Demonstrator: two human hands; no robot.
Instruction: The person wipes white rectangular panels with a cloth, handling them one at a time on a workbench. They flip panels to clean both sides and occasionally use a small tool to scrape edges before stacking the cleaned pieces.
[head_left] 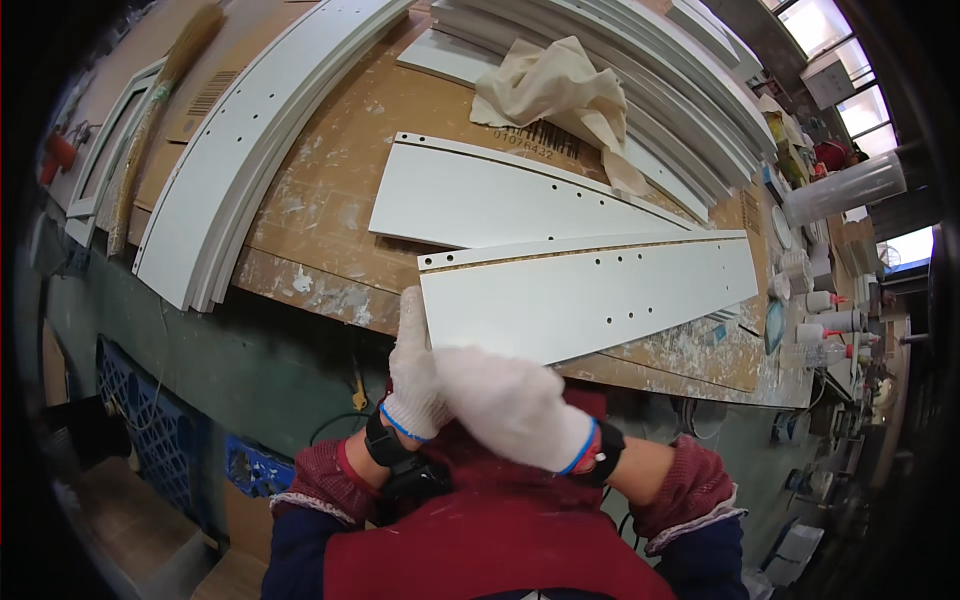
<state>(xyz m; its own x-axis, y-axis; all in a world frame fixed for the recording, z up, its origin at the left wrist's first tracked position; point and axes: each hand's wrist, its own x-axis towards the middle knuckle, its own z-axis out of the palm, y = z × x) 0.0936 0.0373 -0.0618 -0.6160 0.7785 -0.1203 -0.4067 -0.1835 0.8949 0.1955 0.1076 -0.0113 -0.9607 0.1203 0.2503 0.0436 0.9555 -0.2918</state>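
Nearest the worker, both gloved hands met in front of the red apron: the right hand (515,405) lay flat, fingers together, across the base of the left hand (415,370), which stood upright with its fingers straight and closed on nothing, the fingertips reaching the near left corner of the nearest white panel (590,295). Neither hand gripped an object. This panel, long and drilled with small holes, lay flat at the front edge of the workbench (320,230), its raw chipboard edge turned away from the worker. Just behind it, touching or nearly so, lay a second white panel (500,195), tapered in the fisheye view and likewise drilled along its far edge. Beyond that, a crumpled cream cloth (560,95) rested on the bench and partly on a stack of white boards (660,110) at the far right. A second stack of long white boards (250,140) ran along the left of the bench. Glue bottles (830,325) stood at the bench's right end
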